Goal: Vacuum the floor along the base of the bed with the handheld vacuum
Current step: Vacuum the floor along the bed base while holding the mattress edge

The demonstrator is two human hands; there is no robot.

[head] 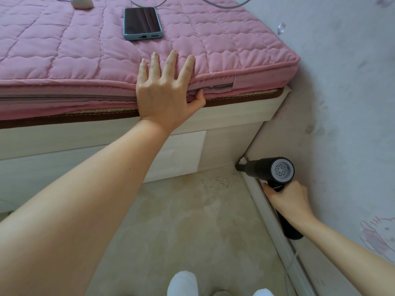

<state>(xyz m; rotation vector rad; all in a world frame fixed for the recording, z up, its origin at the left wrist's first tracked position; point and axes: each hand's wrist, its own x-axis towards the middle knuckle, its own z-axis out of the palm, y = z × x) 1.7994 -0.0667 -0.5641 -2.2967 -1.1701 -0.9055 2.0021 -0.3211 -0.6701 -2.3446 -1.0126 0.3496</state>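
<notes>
Right hand (286, 199) curls round the handle of the vacuum (271, 170), held low in the corner where bed base (106, 150), wall and floor (181, 231) meet; nozzle tip sits at or just above the floor at the foot of the base, contact can't be told. Crumbs (220, 181) lie on the floor just left of the nozzle, beside the base, not picked up yet. Left hand (166, 92) rests on the mattress (64, 50) edge, fingers spread flat on top, thumb tucked under the seam, likely bracing. Phone (142, 23) lies on the mattress, well apart from the work. Vacuum looks rigid plastic, light enough for one hand; the pistol handle under the body is the place to hold it, grip already there. Next likely a sweep left over the crumbs along the base
</notes>
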